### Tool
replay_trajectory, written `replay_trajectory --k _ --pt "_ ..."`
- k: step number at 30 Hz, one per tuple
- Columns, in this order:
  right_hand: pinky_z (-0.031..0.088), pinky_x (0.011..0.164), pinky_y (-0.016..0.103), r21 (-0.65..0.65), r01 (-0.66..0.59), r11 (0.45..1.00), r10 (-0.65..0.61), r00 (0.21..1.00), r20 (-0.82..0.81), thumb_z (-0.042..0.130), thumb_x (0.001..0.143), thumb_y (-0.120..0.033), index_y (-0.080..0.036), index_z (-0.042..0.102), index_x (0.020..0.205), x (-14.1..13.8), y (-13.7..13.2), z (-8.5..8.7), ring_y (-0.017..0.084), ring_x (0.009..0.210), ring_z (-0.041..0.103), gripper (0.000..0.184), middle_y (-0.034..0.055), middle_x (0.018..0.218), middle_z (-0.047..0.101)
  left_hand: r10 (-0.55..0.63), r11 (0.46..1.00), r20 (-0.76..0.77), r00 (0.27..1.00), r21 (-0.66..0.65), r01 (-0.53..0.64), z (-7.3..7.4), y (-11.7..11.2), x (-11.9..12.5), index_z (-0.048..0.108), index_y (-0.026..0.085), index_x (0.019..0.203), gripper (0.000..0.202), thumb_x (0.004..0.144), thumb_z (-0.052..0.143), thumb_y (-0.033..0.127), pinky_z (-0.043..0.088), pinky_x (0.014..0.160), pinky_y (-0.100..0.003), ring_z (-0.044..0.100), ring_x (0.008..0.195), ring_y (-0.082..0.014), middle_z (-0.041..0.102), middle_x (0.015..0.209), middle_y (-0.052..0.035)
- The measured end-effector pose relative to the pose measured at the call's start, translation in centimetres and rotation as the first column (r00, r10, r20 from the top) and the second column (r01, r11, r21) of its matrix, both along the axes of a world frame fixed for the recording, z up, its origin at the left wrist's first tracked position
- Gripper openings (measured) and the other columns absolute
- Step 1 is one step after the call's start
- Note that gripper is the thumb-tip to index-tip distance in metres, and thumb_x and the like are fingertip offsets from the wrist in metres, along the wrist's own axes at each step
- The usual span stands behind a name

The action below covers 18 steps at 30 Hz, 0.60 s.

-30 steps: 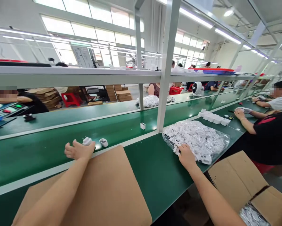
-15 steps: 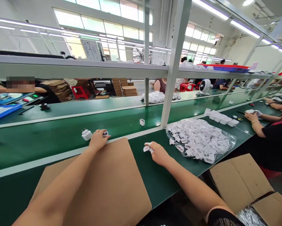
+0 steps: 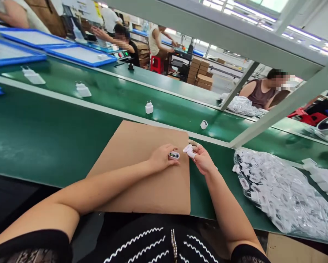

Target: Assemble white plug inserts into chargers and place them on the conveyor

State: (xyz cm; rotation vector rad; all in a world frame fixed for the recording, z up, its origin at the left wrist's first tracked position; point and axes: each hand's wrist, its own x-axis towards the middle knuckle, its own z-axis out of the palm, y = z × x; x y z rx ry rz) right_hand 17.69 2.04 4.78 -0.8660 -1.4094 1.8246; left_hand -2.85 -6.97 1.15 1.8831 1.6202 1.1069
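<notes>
At three o'clock from your left hand point(image 3: 161, 158), gripping casing point(image 3: 174, 156): right hand point(image 3: 204, 160), pinching white piece point(image 3: 190, 150). Apparently pairing; alignment needed.

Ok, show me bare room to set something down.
Widest: the green tabletop left of the cardboard. A narrower patch lies between the right forearm and the bag of white parts. Crowded: the cardboard's right edge, where the left hand and right hand are.
</notes>
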Motion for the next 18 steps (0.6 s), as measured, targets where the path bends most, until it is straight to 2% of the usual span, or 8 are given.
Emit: replay_trajectory --k 2,5,7,10,12,16,18 --pt "0.055 0.084 0.031 0.034 0.032 0.999 -0.033 0.999 0.027 0.090 0.059 -0.028 -0.025 0.065 0.114 0.0 -0.5 -0.2 0.018 0.094 0.071 0.061 0.0018 0.103 0.076 -0.058 0.998 0.111 0.992 -0.030 0.062 -0.4 -0.8 -0.2 0.064 0.021 0.122 0.065 0.068 0.091 0.047 0.054 0.089 -0.037 0.065 0.101 -0.0244 0.065 0.113 -0.0082" --pt "0.053 0.071 0.028 0.105 0.054 0.993 -0.063 0.994 0.085 0.087 0.065 -0.033 -0.024 0.062 0.109 0.0 -1.1 -0.2 0.016 0.082 0.069 0.052 0.0011 0.095 0.075 -0.155 0.988 0.137 0.978 -0.005 0.158 -0.6 -1.1 -0.5 0.068 0.019 0.108 0.035 0.082 0.078 0.041 0.053 0.091 -0.038 0.064 0.099 -0.0233 0.067 0.105 -0.0078" --pt "0.049 0.061 0.026 0.157 0.034 0.987 -0.054 0.991 0.123 0.083 0.070 -0.036 -0.025 0.059 0.111 -0.1 -1.4 -0.1 0.013 0.067 0.064 0.049 -0.0014 0.088 0.073 -0.166 0.986 0.133 0.977 0.006 0.167 -0.6 -0.9 -0.5 0.070 0.019 0.099 0.024 0.087 0.073 0.039 0.052 0.089 -0.037 0.064 0.096 -0.0228 0.069 0.097 -0.0071" --pt "0.046 0.053 0.025 0.211 0.012 0.977 -0.045 0.987 0.155 0.077 0.078 -0.040 -0.027 0.057 0.109 -0.2 -1.8 -0.1 0.011 0.056 0.056 0.039 -0.0041 0.081 0.071 -0.120 0.992 0.201 0.972 -0.015 0.126 -0.7 -0.7 -0.4 0.070 0.018 0.107 0.039 0.078 0.082 0.041 0.053 0.084 -0.035 0.065 0.094 -0.0224 0.068 0.101 -0.0072" --pt "0.049 0.055 0.027 0.235 0.000 0.972 -0.041 0.984 0.172 0.076 0.081 -0.043 -0.027 0.060 0.103 -0.3 -2.0 -0.1 0.012 0.059 0.059 0.032 -0.0016 0.085 0.073 -0.111 0.992 0.257 0.960 -0.033 0.123 -0.8 -0.6 -0.5 0.070 0.018 0.112 0.045 0.074 0.085 0.038 0.054 0.081 -0.033 0.065 0.092 -0.0214 0.067 0.104 -0.0076" --pt "0.060 0.076 0.037 0.251 -0.067 0.966 0.020 0.983 0.185 0.082 0.076 -0.041 -0.026 0.066 0.114 -0.3 -2.3 -0.5 0.019 0.085 0.069 0.044 0.0056 0.111 0.074 -0.158 0.985 0.298 0.942 -0.027 0.173 -0.7 -0.8 -0.9 0.075 0.017 0.101 0.023 0.084 0.074 0.033 0.054 0.082 -0.033 0.066 0.092 -0.0205 0.069 0.099 -0.0081" --pt "0.060 0.078 0.039 0.364 -0.060 0.929 -0.033 0.969 0.245 0.080 0.078 -0.040 -0.026 0.068 0.115 -0.4 -2.6 -0.5 0.020 0.086 0.068 0.041 0.0061 0.108 0.073 -0.162 0.984 0.301 0.940 -0.023 0.177 -0.7 -0.9 -1.0 0.076 0.018 0.102 0.024 0.083 0.076 0.032 0.055 0.085 -0.033 0.067 0.094 -0.0212 0.069 0.101 -0.0083"
